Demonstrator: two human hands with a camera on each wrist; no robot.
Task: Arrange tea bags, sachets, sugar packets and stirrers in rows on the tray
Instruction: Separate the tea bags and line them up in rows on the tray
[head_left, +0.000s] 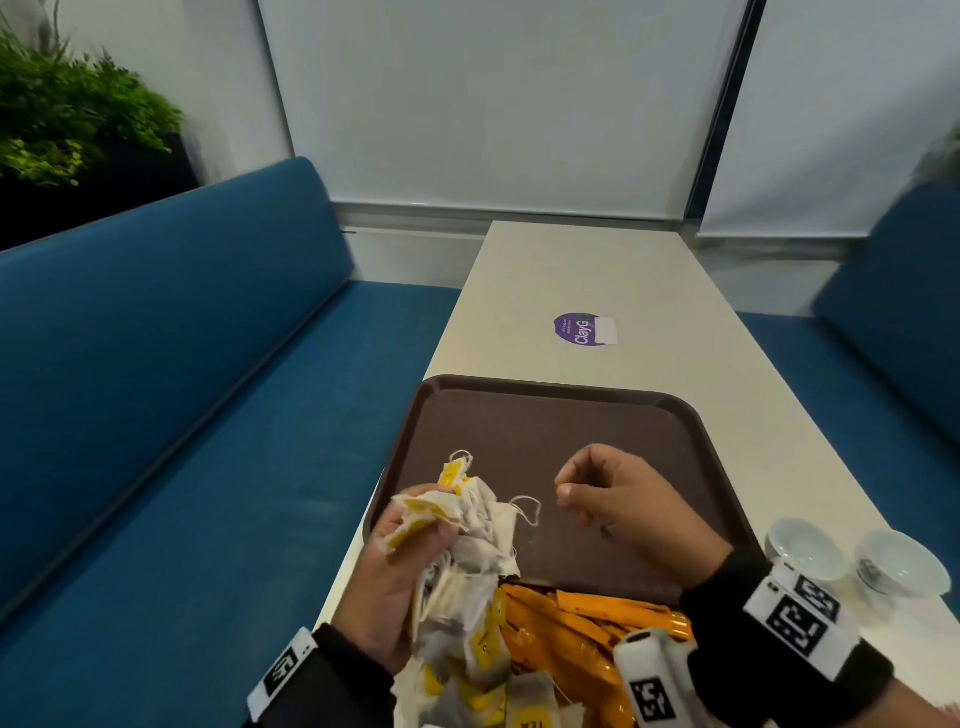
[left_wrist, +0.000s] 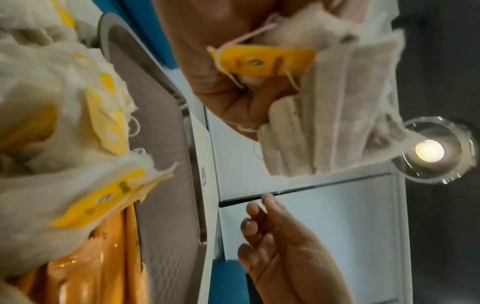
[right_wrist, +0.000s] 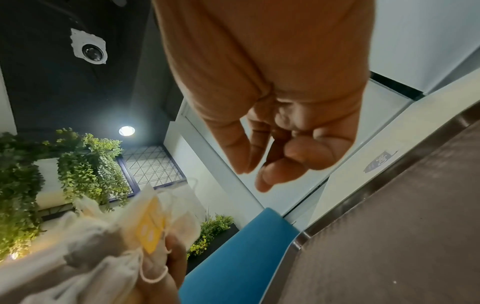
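Left hand (head_left: 400, 571) has its fingers clamped on a tangled wad of tea bags (head_left: 467, 525) over the tray's (head_left: 545, 415) near-left corner. Right hand (head_left: 618, 499) hovers empty, fingers loosely curled. Those strings look knotted, so tugging one bag probably drags several out or rips a tag.

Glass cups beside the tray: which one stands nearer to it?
The left glass cup, next to the tray edge; the other glass cup stands farther right.

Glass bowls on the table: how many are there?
2, side by side on the table right of the tray: one bowl nearer it, the other bowl farther right.
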